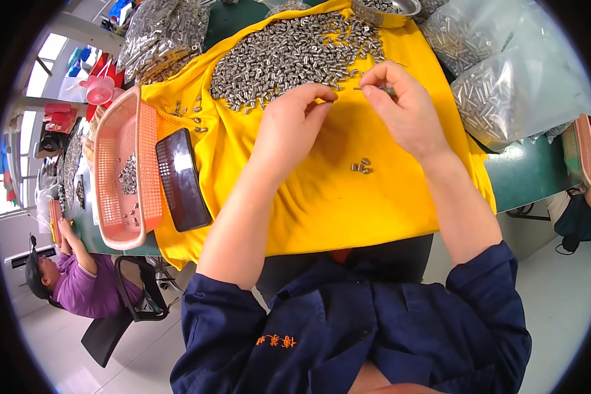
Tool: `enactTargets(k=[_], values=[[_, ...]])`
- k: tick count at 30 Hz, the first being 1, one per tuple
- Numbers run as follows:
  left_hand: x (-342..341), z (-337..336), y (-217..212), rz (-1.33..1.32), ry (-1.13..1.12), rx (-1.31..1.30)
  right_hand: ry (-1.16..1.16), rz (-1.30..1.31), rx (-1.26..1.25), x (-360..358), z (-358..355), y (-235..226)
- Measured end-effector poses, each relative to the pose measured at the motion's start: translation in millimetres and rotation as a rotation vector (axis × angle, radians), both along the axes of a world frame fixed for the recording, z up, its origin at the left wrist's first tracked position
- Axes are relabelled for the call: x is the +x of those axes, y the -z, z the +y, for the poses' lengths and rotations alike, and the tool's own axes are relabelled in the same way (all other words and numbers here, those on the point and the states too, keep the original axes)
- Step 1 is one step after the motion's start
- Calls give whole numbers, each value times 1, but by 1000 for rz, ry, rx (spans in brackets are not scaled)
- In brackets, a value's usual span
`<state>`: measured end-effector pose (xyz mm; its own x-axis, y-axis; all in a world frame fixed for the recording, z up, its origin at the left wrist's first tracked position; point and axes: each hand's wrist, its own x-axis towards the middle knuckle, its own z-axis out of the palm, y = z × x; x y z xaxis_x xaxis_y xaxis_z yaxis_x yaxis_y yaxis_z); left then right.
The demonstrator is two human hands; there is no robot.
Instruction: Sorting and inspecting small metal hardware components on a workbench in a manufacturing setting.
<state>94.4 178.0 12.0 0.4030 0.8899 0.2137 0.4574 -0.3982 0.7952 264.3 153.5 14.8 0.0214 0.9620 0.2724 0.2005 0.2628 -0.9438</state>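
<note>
My left hand [289, 128] is closed in a pinch at the near edge of a large pile of small metal cylinders [289, 56]. What its fingertips hold, if anything, is too small to make out. Just to the right, my right hand [407, 111] pinches a thin metal piece [358, 88] whose tip points toward the left hand. The two hands are a short gap apart over a yellow cloth [322, 210]. Several loose metal cylinders [361, 167] lie on the cloth below and between my hands.
Left of the cloth's middle lie a black phone [182, 178] and a pink basket [105, 190] with some metal pieces. Clear bags of metal parts [482, 98] stand at the right, another bag [161, 39] at the back left. A metal bowl [410, 8] sits behind; a person in purple [92, 282] sits left.
</note>
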Motion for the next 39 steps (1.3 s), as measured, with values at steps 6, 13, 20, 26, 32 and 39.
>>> enactTargets(k=[6, 13, 20, 26, 32, 39], values=[[-2, -1, 0, -549, 43, -451, -161, 16, -39, -2, -4, -3], [1, -3, -1, -533, 64, -463, -174, -24, -39, 0, -6, -5], [-3, -2, 4, -479, 47, -416, -170, -153, 34, -4, -6, -7], [-1, -2, 4, -383, 24, -377, -126, -289, 142, -10, -9, -7], [0, -4, -2, -215, -78, -245, -77, -121, 100, -5, -6, -1], [-4, 3, 2, -301, -23, -329, -33, -13, -3, -3, -4, -4]])
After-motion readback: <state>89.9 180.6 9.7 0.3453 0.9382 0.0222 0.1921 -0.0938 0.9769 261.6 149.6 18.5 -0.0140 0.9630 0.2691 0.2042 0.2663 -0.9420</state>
